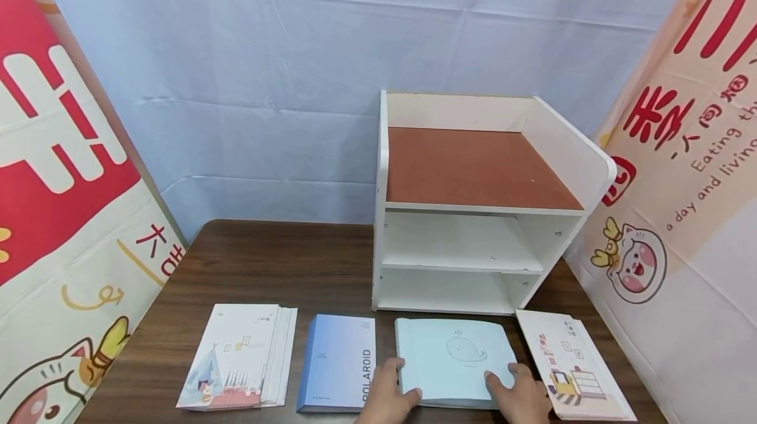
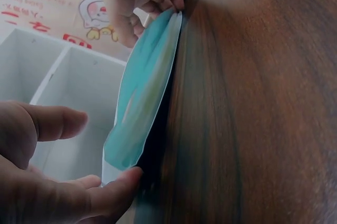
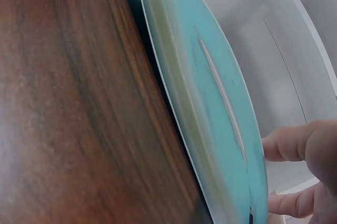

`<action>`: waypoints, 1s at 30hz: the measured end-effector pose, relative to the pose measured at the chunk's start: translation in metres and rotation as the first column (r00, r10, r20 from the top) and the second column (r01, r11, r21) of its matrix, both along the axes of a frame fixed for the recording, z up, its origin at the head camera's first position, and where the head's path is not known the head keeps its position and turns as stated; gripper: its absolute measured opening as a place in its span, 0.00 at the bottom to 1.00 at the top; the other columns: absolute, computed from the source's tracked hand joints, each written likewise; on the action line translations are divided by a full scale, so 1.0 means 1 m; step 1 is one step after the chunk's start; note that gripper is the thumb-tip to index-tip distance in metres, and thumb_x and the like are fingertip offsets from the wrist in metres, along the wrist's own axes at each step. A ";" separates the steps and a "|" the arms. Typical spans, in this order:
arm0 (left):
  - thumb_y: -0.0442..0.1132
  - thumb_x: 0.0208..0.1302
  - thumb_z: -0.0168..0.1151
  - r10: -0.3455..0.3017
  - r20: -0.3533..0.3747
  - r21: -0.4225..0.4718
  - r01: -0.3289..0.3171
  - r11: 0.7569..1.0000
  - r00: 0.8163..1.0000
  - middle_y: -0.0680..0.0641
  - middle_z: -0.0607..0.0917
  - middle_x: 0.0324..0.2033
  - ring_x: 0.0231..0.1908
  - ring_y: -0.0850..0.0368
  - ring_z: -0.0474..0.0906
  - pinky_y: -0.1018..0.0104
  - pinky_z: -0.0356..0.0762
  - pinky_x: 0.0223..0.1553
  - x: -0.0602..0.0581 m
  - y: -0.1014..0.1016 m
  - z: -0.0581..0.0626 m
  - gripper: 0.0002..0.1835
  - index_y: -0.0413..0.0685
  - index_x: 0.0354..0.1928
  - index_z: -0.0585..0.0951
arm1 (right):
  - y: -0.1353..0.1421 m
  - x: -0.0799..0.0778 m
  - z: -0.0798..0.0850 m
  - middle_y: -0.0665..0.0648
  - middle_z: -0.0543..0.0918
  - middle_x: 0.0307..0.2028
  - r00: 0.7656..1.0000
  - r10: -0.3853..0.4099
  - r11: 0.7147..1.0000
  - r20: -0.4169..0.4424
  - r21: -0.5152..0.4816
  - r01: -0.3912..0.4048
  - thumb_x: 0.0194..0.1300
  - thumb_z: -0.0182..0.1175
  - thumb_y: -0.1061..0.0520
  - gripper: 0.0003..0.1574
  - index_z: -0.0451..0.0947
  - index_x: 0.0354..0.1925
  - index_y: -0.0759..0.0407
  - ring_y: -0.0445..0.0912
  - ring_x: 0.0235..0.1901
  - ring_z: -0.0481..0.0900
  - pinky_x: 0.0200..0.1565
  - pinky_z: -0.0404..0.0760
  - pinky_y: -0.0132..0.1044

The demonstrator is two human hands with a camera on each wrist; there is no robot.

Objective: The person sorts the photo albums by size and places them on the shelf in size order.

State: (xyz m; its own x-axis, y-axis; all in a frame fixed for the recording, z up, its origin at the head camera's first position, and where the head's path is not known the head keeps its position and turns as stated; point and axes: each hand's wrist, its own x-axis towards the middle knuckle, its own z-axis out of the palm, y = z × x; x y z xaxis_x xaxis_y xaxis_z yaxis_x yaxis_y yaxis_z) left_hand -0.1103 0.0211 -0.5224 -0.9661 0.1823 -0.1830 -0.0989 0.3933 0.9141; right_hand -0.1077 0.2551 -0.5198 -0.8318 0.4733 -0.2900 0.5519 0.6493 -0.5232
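Observation:
A thick light-blue book (image 1: 434, 358) with a line drawing of a whale lies on the table in front of the shelf. At its left edge, my left hand (image 1: 390, 392) holds the near corner between thumb and fingers. My right hand (image 1: 519, 392) grips the right edge, thumb over the cover. In the left wrist view the book's page edge (image 2: 158, 82) faces the camera, with a dark gap below it. The right wrist view shows the cover (image 3: 221, 98) close up, with fingertips (image 3: 276, 148) at its edge.
A white shelf unit (image 1: 461, 269) with a brown top stands behind the book. To the left are a blue POLAROID book (image 1: 337, 358) and a stack of white booklets (image 1: 236, 352). Another booklet stack (image 1: 570, 365) lies close by the right hand. Printed cloths hang at both sides.

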 end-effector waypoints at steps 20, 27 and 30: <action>0.26 0.47 0.68 -0.008 -0.068 0.122 0.016 0.992 0.998 0.42 0.78 0.33 0.29 0.55 0.75 0.63 0.76 0.29 -0.005 -0.009 0.002 0.31 0.21 0.54 0.68 | 0.004 0.004 0.001 0.78 0.68 0.48 0.963 -0.131 0.991 -0.235 -0.047 0.123 0.49 0.67 0.59 0.38 0.65 0.53 0.79 0.70 0.51 0.64 0.52 0.62 0.60; 0.27 0.47 0.69 0.011 -0.042 0.122 -0.006 0.993 0.999 0.44 0.78 0.30 0.27 0.56 0.75 0.65 0.76 0.25 -0.006 -0.010 0.001 0.35 0.18 0.55 0.64 | 0.017 0.009 0.005 0.77 0.70 0.45 0.937 -0.226 0.963 -0.268 -0.205 0.173 0.50 0.68 0.59 0.38 0.63 0.54 0.76 0.65 0.44 0.71 0.40 0.73 0.51; 0.27 0.47 0.69 0.016 -0.037 0.115 -0.011 0.993 0.999 0.45 0.77 0.28 0.26 0.57 0.75 0.65 0.75 0.24 -0.006 -0.010 0.002 0.35 0.18 0.55 0.65 | 0.022 0.009 0.005 0.78 0.74 0.39 0.932 -0.229 0.941 -0.280 -0.308 0.138 0.52 0.66 0.60 0.42 0.58 0.57 0.81 0.59 0.33 0.78 0.30 0.77 0.41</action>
State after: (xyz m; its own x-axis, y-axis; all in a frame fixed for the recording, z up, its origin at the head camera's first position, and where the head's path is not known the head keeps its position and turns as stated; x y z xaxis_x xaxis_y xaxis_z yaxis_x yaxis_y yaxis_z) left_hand -0.1158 0.0108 -0.5209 -0.9744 0.1870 -0.1251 -0.0680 0.2850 0.9561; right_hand -0.0985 0.2768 -0.5147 -0.8069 0.5638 -0.1763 0.4293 0.3547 -0.8306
